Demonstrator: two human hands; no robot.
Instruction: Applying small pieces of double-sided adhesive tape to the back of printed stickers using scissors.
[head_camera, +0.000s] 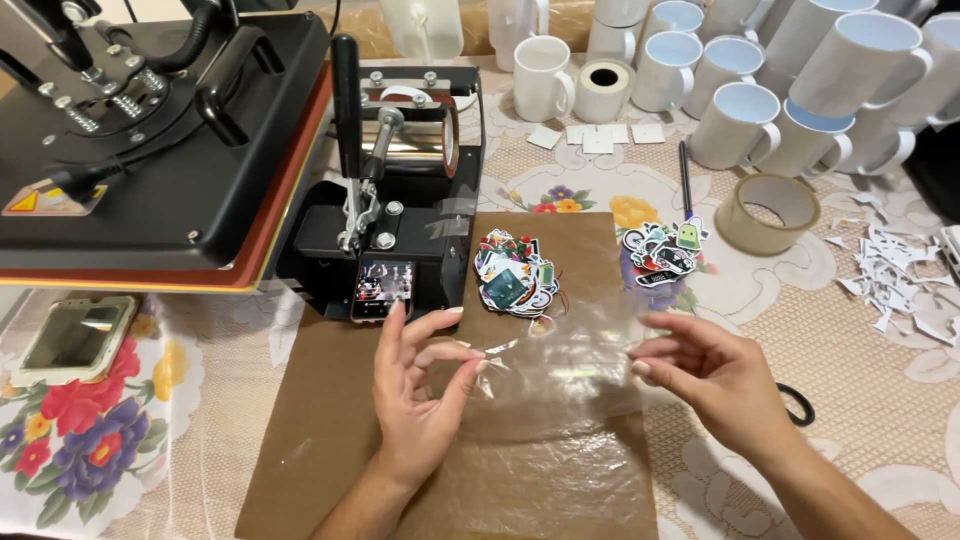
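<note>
Two hands (420, 385) (705, 375), clear tape strip (560, 345) between.

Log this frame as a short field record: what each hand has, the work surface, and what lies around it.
left hand: pinches one edge of a clear plastic film
right hand: fingertips at the film's other edge
surface: brown sheet on a floral tablecloth
behind the film: two sticker piles
left side: black heat press, mug press, phone
far side: white mugs, tape roll, paper scraps
</note>
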